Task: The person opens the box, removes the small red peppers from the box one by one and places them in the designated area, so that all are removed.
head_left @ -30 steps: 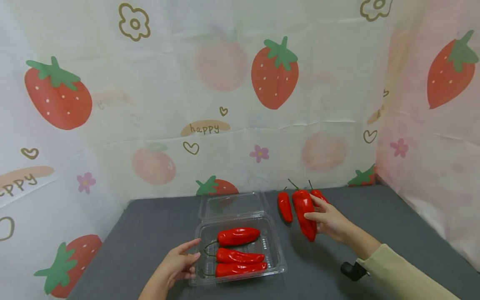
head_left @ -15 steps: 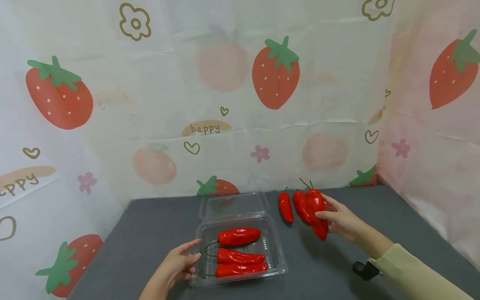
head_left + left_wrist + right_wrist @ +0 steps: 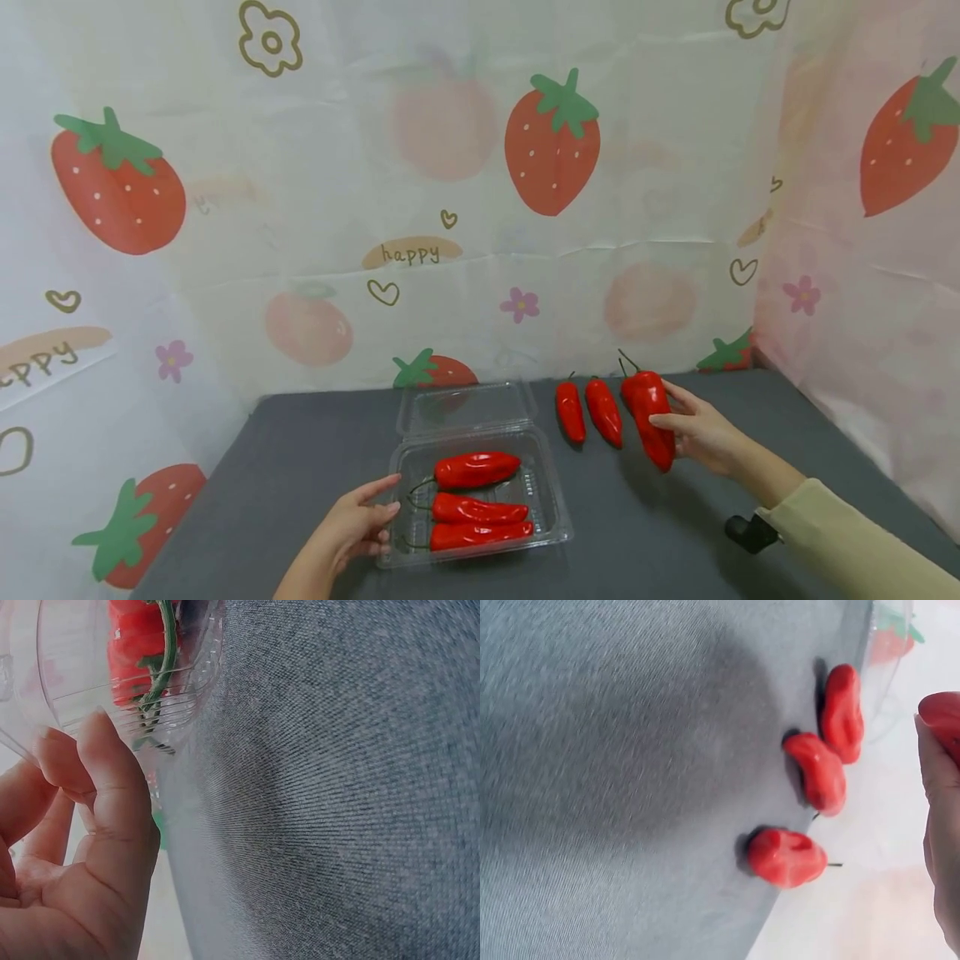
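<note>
My right hand (image 3: 705, 432) holds a long red pepper (image 3: 654, 417) above the right part of the table, stem pointing away; its end (image 3: 943, 718) shows at the right edge in the right wrist view. Below lie three more red peppers: one at left (image 3: 570, 412), one in the middle (image 3: 603, 411), and a third (image 3: 787, 857), mostly hidden behind the held one in the head view. My left hand (image 3: 351, 525) pinches the left rim of a clear plastic box (image 3: 555, 500) between thumb and fingers. Inside lie three red peppers (image 3: 477, 471), stems to the left.
The box's hinged lid (image 3: 467, 408) lies folded back behind it. A dark grey cloth (image 3: 315, 450) covers the table. Strawberry-printed curtains (image 3: 465, 317) close off the back and both sides. A small black device (image 3: 752, 533) is at my right wrist.
My right hand has moved right with the pepper, uncovering the middle pepper on the table and now covering most of the third. The left hand and box stay in place.
</note>
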### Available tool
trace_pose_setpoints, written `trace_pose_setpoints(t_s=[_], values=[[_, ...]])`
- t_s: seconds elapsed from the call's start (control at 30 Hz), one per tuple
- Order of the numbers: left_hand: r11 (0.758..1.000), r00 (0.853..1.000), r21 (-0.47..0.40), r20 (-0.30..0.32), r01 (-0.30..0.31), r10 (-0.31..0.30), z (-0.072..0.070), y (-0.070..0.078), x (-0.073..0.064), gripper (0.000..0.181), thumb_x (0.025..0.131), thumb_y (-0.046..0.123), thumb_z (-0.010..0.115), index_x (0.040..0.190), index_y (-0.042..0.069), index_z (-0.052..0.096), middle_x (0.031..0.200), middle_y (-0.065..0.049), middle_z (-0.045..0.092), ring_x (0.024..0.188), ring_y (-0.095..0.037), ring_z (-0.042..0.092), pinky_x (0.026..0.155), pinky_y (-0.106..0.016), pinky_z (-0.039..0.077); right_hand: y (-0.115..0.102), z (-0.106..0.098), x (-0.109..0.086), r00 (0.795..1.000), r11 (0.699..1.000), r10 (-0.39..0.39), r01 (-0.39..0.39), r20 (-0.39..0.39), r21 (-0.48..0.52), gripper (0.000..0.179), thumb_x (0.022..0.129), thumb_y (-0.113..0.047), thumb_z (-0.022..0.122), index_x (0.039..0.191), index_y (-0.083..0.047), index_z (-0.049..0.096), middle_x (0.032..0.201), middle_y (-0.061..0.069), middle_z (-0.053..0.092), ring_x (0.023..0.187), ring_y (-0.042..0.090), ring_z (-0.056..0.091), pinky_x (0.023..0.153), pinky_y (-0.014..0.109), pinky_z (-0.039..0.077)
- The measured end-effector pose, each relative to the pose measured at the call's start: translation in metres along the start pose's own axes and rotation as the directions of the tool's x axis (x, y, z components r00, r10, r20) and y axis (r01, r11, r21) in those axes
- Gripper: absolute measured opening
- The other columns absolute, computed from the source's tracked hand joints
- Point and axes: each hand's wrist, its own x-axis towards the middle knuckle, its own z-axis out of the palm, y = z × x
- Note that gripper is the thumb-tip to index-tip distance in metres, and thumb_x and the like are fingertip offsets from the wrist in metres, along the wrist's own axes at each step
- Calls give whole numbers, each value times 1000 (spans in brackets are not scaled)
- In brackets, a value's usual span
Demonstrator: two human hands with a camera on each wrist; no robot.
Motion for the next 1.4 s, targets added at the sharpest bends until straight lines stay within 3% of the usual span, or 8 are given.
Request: trace_pose_setpoints(t_s=[0.5, 0.83, 1.4], values=[[1000, 1000, -4, -12, 2, -2, 1, 2, -3, 54, 94, 2, 60, 144, -4, 40, 65, -1, 46, 50, -10, 49, 49, -26, 48, 9, -30, 5, 999, 998, 29, -31, -38, -48, 78, 101, -13, 50, 154, -5, -7, 148, 35, 16, 104, 17, 54, 87, 48, 51], [1000, 1000, -6, -8, 5, -5, 0, 1, -2, 55, 94, 3, 61, 144, -3, 41, 65, -1, 46, 51, -10, 49, 50, -27, 49, 10, -38, 8, 997, 997, 25, -29, -67, -69, 80, 101, -14, 51, 154, -5, -8, 147, 35, 19, 97, 11, 58, 83, 44, 53], [1000, 1000, -9, -9, 18, -18, 0, 2, 0, 55, 93, 3, 62, 144, -3, 41, 64, 0, 47, 52, -11, 50, 51, -28, 49, 18, -53, 17, 993, 994, 48, -59, -105, -97, 80, 101, -15, 51, 154, -4, -8, 150, 37, 13, 99, 9, 55, 88, 45, 50]])
